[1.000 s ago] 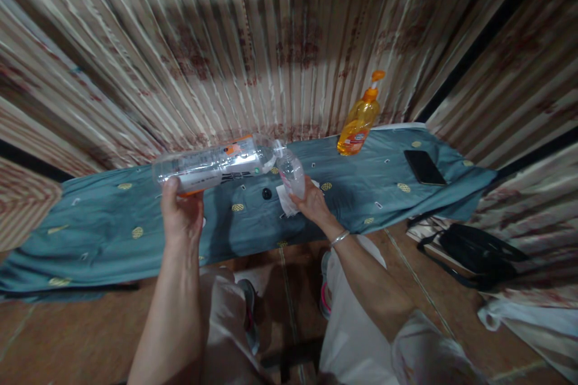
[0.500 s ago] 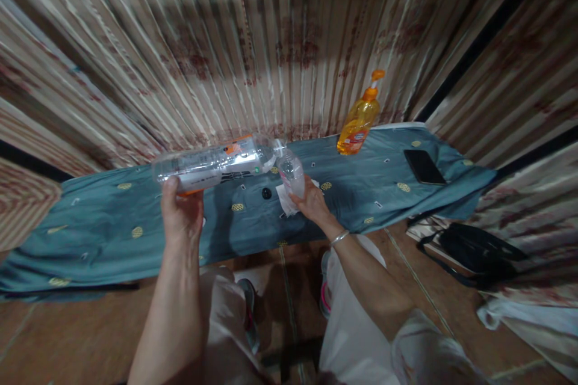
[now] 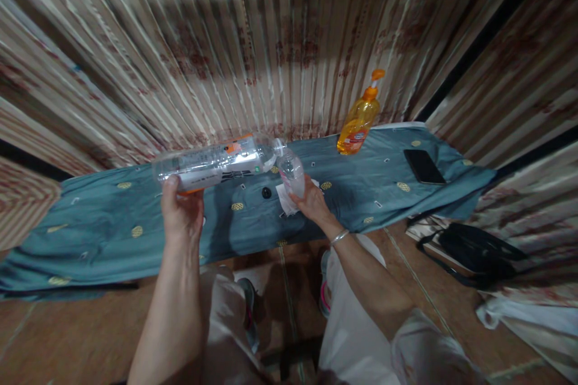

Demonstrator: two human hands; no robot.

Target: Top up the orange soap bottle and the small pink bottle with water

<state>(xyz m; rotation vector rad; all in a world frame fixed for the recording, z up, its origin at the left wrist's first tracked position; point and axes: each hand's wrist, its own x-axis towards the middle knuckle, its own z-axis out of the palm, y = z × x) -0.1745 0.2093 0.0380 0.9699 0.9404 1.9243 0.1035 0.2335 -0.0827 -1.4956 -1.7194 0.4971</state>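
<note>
Head view, sole view. Item: one large clear plastic bottle (image 3: pixel 208 165), white-and-orange label, lying roughly level above the cloth-covered bench (image 3: pixel 169 252), neck to the right. Left hand (image 3: pixel 181 213): closed about the bottle's base end, thumb on the near side, remaining fingers mostly hidden behind and beneath. Item: one small clear bottle (image 3: pixel 291 171), tilted, neck meeting that of the large one; actual contact cannot be told. Right hand (image 3: pixel 312 198): fingers wrapped around its lower body. Handling, as judged: both light, thin-walled, apt to dent under a hard squeeze, slick if wet, hardly fragile; best hold, the large one at mid-body for balance, the small one low, leaving its neck free. Adjacent: white paper (image 3: pixel 285 200) under the small bottle; round black piece (image 3: pixel 267 192), between the hands; orange pump bottle (image 3: pixel 359 123), upright, toward the back; dark phone (image 3: pixel 424 166), far right.
</note>
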